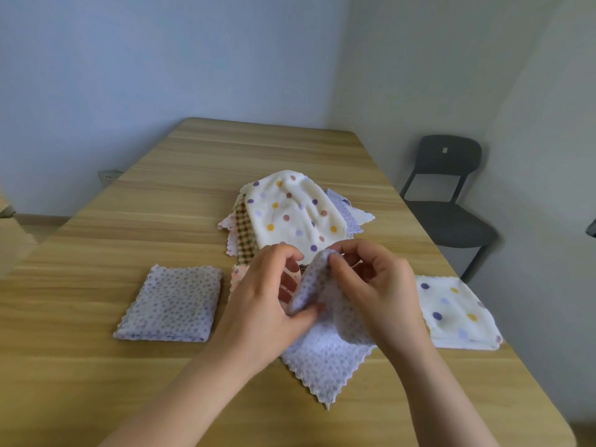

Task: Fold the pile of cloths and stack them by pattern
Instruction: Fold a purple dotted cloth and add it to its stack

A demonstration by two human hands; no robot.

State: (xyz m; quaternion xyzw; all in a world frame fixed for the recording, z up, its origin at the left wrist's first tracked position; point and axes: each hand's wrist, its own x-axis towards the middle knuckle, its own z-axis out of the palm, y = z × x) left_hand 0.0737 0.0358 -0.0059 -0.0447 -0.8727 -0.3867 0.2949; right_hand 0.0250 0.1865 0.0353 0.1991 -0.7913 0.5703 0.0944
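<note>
Fingers (335, 262) of both my hands pinch the lilac speckled cloth (325, 359); corners should meet squarely before I crease it.

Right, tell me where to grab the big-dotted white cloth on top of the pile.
Pinch the big-dotted white cloth at its near edge, from the person's side, probably best. It drapes humped over the pile, and that edge lies closest to both hands, uncovered.
</note>
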